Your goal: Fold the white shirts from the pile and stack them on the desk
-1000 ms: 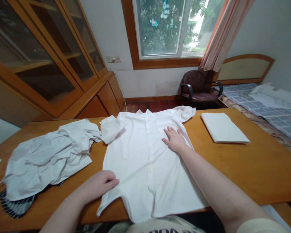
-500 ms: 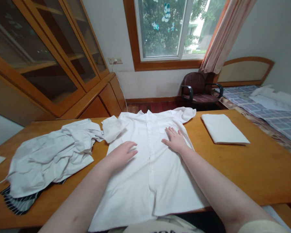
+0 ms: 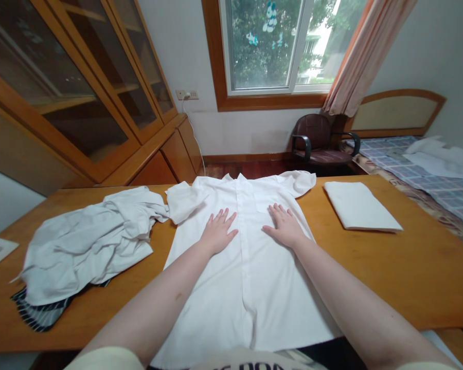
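Pressing flat on the chest of a white short-sleeved shirt [image 3: 247, 288], the left hand [image 3: 218, 231] and the right hand [image 3: 284, 226] lie palm down on either side of the button placket [image 3: 242, 205], fingers spread and gripping nothing. The shirt lies face up at the middle of the wooden table [image 3: 389, 267], collar away from the person, hem hanging over the near edge. The right hand rests just below the chest pocket [image 3: 264, 201].

Smoothing of this kind probably goes best with light, even pressure and both palms sliding outward from the placket towards the side seams, so that creases run off the cloth rather than bunch beneath the fingers. The left-side sleeve [image 3: 181, 201] is rumpled and touches a crumpled heap of white garments [image 3: 88, 241], so it seems to want the most care; the other sleeve [image 3: 301, 182] also curls at its edge.

A dark striped cloth [image 3: 38, 316] peeks from under the heap, and a folded white garment [image 3: 360, 205] lies apart on the right. Beyond the table stand a glass-fronted wooden cabinet [image 3: 73, 87], a window [image 3: 270, 43] with a pale curtain [image 3: 362, 51], a dark armchair [image 3: 318, 139] and a bed [image 3: 428, 169] with a checked cover.
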A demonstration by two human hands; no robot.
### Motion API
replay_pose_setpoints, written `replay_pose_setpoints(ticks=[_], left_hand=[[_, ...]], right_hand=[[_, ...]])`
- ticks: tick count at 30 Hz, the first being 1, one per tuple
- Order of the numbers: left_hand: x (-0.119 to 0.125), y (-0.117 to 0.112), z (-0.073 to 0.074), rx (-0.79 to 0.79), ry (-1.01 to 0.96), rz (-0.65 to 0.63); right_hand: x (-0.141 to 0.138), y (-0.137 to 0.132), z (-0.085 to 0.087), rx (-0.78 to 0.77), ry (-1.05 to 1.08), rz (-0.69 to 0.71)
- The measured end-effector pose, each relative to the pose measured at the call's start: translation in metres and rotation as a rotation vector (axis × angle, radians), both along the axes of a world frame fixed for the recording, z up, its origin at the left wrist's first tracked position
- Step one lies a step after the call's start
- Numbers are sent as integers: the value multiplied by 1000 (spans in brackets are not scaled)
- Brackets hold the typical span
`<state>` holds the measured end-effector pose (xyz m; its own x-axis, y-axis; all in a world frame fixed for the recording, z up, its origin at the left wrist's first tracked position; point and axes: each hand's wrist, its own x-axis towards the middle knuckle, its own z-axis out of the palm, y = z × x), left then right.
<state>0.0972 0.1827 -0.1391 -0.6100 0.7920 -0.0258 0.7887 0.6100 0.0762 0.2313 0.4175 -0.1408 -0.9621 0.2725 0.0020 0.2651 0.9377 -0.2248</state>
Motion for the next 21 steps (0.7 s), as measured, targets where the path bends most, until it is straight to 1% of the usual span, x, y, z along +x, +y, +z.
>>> replay_pose_setpoints(ticks=[4, 10, 21], left_hand=[[9, -3, -1, 10, 10, 2], [25, -13, -1, 16, 3, -1], [49, -20, 1, 14, -1, 6]], right_hand=[[5, -5, -1, 33, -27, -10], [18, -11, 0, 36, -33, -17], [41, -21, 7, 33, -60, -31]])
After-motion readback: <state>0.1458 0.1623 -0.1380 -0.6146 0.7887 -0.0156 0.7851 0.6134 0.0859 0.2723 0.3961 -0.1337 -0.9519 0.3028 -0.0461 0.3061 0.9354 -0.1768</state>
